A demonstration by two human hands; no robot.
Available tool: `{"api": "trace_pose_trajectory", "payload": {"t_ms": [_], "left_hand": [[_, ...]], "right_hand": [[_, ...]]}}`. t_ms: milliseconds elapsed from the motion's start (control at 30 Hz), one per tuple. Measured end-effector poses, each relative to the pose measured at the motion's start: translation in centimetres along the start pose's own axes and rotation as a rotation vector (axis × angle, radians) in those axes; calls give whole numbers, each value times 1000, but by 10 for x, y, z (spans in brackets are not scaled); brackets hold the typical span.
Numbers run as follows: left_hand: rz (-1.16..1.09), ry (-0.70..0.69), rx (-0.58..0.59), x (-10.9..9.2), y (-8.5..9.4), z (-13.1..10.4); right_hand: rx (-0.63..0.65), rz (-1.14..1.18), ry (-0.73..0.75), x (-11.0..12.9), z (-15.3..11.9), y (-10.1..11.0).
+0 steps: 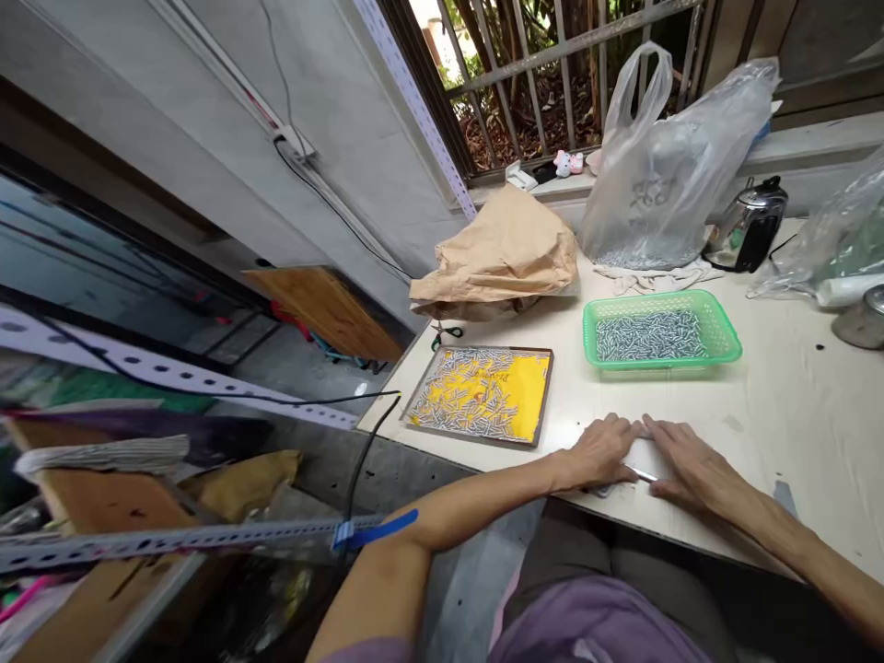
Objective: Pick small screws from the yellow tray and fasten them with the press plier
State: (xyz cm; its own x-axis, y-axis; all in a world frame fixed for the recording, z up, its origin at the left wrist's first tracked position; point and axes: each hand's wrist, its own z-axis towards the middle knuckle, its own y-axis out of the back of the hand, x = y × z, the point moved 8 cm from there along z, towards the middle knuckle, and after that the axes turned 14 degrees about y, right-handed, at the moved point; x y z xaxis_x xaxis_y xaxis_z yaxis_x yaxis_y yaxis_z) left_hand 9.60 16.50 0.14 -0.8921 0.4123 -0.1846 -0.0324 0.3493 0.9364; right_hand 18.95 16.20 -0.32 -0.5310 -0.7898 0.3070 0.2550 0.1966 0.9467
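Observation:
Near the table's front edge, my left hand [602, 451] and my right hand [691, 465] hold a small, flat, whitish object [645, 456] between them, one hand at each side. Fingers of both hands are bent round its edges; its exact kind is unclear. Left of my hands lies a shallow framed tray [545, 396] with a yellow bottom and many small metal pins scattered in it. Beyond my hands stands a green plastic basket [663, 364] with a layer of similar metal pieces.
Brown paper [504, 249] lies crumpled behind the tray, with dark-handled scissors [447, 335] beside it. A plastic bag [649, 193], a kettle [750, 221] and a metal container [863, 318] stand farther back. A black cable [359, 470] runs past the table's left corner.

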Motion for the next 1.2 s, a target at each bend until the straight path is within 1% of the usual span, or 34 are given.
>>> {"api": "trace_pose_trajectory", "payload": {"t_ms": [67, 133, 233, 300, 367, 467, 567, 667, 733, 833, 900, 967, 1067, 1133, 1200], "left_hand": [[48, -7, 34, -4, 1, -3], [86, 14, 62, -7, 1, -5], [103, 48, 78, -11, 1, -4], [99, 57, 80, -12, -1, -3], [99, 58, 83, -13, -4, -3], [101, 47, 86, -14, -7, -2], [93, 50, 93, -15, -6, -2], [78, 77, 85, -14, -3, -1], [50, 115, 29, -11, -1, -2], [-4, 159, -148, -9, -6, -11], [-42, 123, -273, -15, -17, -21], [-89, 52, -347, -26, -32, -32], [-165, -7, -375, -37, -50, -41], [-200, -18, -377, -40, -54, -43], [-221, -25, -373, -41, -51, -44]], "right_hand": [[70, -57, -46, -2, 0, 1], [124, -104, -70, 1, 1, 5], [152, -145, -99, 6, 4, 13], [156, -151, -105, 8, 6, 16], [146, -138, -91, 9, 5, 14], [93, -92, -68, 12, 3, 9], [33, -57, -86, 14, -1, 6], [11, -86, -124, 11, -3, 7], [10, -94, -117, 7, -3, 10], [16, -32, -47, -1, -2, 14], [22, 3, -23, -7, 0, 15], [34, -12, -54, -15, 3, 15], [55, -82, -158, -30, 13, 17], [74, -114, -209, -38, 23, 20], [85, -165, -245, -39, 33, 26]]}}
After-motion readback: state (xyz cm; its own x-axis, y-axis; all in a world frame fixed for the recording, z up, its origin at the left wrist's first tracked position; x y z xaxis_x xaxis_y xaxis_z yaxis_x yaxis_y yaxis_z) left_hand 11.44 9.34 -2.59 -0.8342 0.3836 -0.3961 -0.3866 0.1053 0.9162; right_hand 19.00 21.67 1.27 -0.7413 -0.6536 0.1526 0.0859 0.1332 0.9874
